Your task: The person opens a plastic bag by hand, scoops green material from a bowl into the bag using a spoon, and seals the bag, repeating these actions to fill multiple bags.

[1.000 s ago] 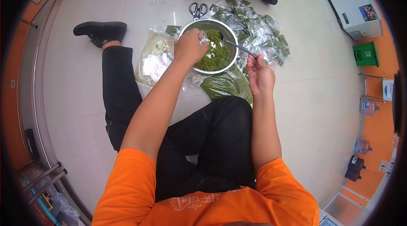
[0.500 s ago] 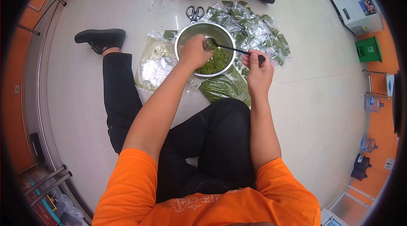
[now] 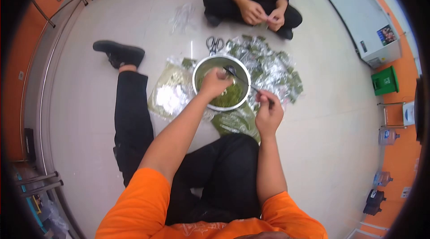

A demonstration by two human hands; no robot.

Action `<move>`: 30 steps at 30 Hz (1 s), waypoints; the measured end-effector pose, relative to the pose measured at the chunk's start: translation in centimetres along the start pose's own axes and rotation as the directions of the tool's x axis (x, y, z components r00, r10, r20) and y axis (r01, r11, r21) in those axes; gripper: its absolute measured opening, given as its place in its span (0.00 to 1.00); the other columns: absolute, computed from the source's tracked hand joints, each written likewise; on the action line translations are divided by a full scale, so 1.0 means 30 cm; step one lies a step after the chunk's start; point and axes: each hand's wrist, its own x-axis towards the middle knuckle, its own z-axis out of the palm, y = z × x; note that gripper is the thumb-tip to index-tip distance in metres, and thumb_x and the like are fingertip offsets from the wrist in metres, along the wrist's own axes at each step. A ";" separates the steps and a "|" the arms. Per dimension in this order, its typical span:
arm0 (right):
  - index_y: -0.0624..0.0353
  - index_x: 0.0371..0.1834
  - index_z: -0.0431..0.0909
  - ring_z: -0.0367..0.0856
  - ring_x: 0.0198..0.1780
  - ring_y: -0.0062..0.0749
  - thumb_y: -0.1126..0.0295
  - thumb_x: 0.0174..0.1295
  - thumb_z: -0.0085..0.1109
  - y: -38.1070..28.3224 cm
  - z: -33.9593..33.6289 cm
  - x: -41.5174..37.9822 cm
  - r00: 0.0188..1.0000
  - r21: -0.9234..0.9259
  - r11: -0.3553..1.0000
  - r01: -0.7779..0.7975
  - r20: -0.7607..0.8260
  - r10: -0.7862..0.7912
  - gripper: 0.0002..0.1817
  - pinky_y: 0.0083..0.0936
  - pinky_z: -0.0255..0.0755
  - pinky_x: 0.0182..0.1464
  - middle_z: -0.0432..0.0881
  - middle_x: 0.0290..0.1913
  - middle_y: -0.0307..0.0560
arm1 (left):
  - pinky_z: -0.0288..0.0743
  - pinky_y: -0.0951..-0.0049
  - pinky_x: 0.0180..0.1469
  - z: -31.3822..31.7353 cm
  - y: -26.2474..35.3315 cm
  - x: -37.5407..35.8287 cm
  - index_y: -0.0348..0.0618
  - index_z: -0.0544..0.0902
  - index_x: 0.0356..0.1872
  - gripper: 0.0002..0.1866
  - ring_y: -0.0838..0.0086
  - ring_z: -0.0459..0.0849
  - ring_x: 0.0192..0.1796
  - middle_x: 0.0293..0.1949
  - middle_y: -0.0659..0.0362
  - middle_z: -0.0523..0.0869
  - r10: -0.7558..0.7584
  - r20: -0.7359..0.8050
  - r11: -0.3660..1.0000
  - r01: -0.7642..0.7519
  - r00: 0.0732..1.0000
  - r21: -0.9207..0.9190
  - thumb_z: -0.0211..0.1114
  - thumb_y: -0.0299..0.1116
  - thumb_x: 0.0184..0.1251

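Note:
A metal bowl (image 3: 195, 87) on the floor holds shredded green material (image 3: 227, 98). My left hand (image 3: 215, 83) reaches into the bowl, its fingers curled together; what they hold, if anything, is hard to make out. Its fingertips are close to the bowl end of a black spoon (image 3: 242, 80). My right hand (image 3: 270, 116), beyond the bowl's right side, grips the spoon's handle, which crosses the rim. A large plastic bag of green material (image 3: 235, 123) lies against the near side of the bowl. To the left is a clear bag (image 3: 170, 93) with pale contents.
Several small clear packets with green pieces (image 3: 273, 68) are heaped right of the bowl. Scissors (image 3: 215, 44) lie behind it, with crumpled clear plastic (image 3: 182, 17) farther back. Across from me sits another person, hands (image 3: 264, 16) together. A green bin (image 3: 385, 81) stands at right.
The view has tilted up, showing more of the other person. My right hand has tipped the spoon more steeply, and its head sits higher in the bowl. My left hand stays in the bowl.

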 end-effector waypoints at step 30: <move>0.68 0.53 0.79 0.84 0.39 0.23 0.70 0.76 0.55 0.227 -0.026 -0.002 0.896 0.122 0.904 -0.409 -0.131 0.423 0.12 0.20 0.80 0.44 0.86 0.42 0.47 | 0.78 0.60 0.61 -0.304 0.005 0.126 0.34 0.79 0.60 0.33 0.52 0.83 0.58 0.60 0.40 0.80 -0.061 -0.551 0.988 -0.027 0.832 -0.150 0.74 0.41 0.53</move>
